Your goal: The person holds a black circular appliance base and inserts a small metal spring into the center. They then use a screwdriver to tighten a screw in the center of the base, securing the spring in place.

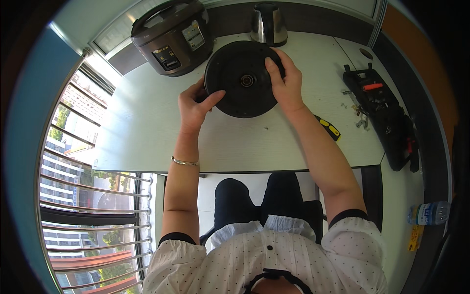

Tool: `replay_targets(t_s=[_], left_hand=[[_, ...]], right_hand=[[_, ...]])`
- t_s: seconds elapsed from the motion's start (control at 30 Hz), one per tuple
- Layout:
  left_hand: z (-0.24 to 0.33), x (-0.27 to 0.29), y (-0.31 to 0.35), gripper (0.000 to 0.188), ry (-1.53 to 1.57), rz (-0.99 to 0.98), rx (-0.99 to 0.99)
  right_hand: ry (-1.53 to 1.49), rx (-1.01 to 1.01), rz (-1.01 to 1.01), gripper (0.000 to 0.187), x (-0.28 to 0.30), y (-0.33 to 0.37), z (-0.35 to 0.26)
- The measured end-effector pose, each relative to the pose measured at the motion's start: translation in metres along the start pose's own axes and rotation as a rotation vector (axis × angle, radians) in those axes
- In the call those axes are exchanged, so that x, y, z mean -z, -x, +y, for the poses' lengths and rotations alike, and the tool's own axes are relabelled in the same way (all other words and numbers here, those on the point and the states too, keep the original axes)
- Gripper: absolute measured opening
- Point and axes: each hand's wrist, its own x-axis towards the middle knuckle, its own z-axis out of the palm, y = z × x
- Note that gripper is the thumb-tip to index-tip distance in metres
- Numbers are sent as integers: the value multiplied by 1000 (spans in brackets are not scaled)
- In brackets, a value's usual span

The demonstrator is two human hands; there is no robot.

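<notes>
A round black kettle base [236, 102] is held up over the table, its flat face toward me and a ringed connector at its centre. My left hand [194, 107] grips its lower left rim, thumb on the face and fingers mostly hidden behind. On the upper right rim my right hand [288, 81] is closed the same way, its thumb pressed on the face. Just behind the base stands a steel and black electric kettle [269, 25]. A yellow and black tool [329, 127] lies by my right forearm, partly covered by it.
A dark electric cooker [171, 39] stands at the back left. To the right lies an open black tool case [379, 98] with a red-handled tool, and small metal parts [361, 117] are scattered beside it. A plastic bottle [431, 213] is at the far right. A barred window [93, 196] is at left.
</notes>
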Motion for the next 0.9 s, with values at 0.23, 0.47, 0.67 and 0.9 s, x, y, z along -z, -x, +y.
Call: replay_targets(t_s=[0.23,0.47,0.67,0.9], left_hand=[[0,1,1,38,-9,0,5],[0,1,0,46,17,-2,16],[1,0,0,59,67,-8,29],[-1,2,0,62,52,-3,37]], right_hand=[[18,80,34,32,-2,-1,3],[31,79,35,31,-2,-1,4],[-13,31,24,32,-1,0,0],[3,35,12,33,-2,0,-4]])
